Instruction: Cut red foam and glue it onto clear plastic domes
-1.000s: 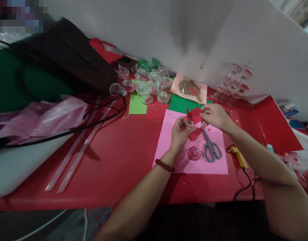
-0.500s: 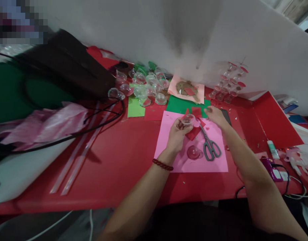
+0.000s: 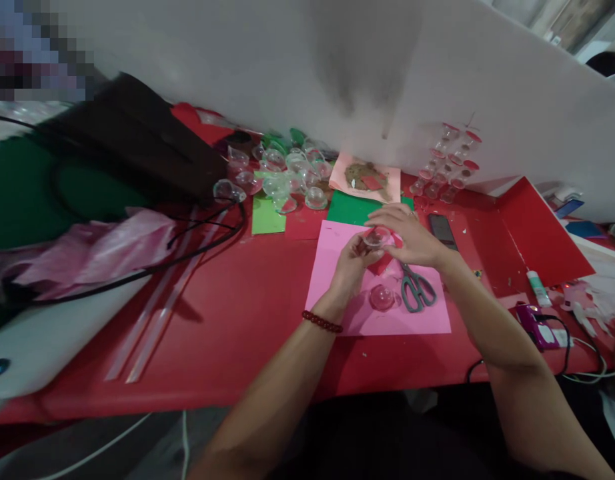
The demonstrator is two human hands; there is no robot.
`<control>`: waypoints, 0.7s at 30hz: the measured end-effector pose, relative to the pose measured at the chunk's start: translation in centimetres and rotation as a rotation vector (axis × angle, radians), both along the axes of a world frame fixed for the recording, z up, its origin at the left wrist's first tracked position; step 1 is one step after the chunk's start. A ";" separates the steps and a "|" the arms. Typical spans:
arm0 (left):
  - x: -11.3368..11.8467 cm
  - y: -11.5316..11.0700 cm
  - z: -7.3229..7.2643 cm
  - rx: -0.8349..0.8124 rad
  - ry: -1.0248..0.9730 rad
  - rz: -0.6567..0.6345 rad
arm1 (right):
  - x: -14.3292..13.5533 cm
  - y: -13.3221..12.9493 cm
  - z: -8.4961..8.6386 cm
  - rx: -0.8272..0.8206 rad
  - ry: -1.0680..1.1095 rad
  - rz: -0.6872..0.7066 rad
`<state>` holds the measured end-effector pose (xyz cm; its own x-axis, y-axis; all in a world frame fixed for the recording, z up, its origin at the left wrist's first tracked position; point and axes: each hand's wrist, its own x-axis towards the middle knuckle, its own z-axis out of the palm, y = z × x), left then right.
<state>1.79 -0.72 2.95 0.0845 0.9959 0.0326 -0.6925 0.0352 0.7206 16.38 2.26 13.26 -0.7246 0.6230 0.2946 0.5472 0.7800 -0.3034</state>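
Observation:
Over the pink sheet [image 3: 332, 267], my left hand [image 3: 356, 259] grips a small clear plastic cup [image 3: 376, 237] by its side. My right hand [image 3: 412, 237] is curved over the cup from the right, thumb and fingers at its rim; whether a small piece lies under those fingers is hidden. Below the hands, grey-handled scissors [image 3: 417, 292] lie on the sheet, their blades partly covered. A clear dome with a red base [image 3: 382, 298] sits left of the scissors handles. Red paper [image 3: 382, 262] shows under my hands.
Several clear domes [image 3: 297, 170] are heaped at the back. A stacked cup structure [image 3: 450, 160] stands by the wall. A phone [image 3: 441, 230], a folded red board [image 3: 542, 240], a glue stick [image 3: 538, 288] and a purple device [image 3: 537, 327] lie right. A dark bag [image 3: 152, 140] and cable are left.
My right hand has moved left from beside the red paper onto the cup, uncovering the phone. My left hand still holds the cup. The view has shifted slightly.

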 end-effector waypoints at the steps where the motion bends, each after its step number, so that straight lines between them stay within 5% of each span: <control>1: 0.0 0.0 0.1 -0.001 -0.002 0.005 | 0.1 -0.1 0.0 0.022 -0.001 0.005; 12: -0.1 -0.1 0.5 -0.007 0.008 0.027 | 1.0 -2.6 -3.2 0.301 0.068 -0.141; 21: 0.2 -0.1 0.1 0.065 0.060 0.068 | -0.8 -3.9 -3.4 0.359 -0.026 -0.224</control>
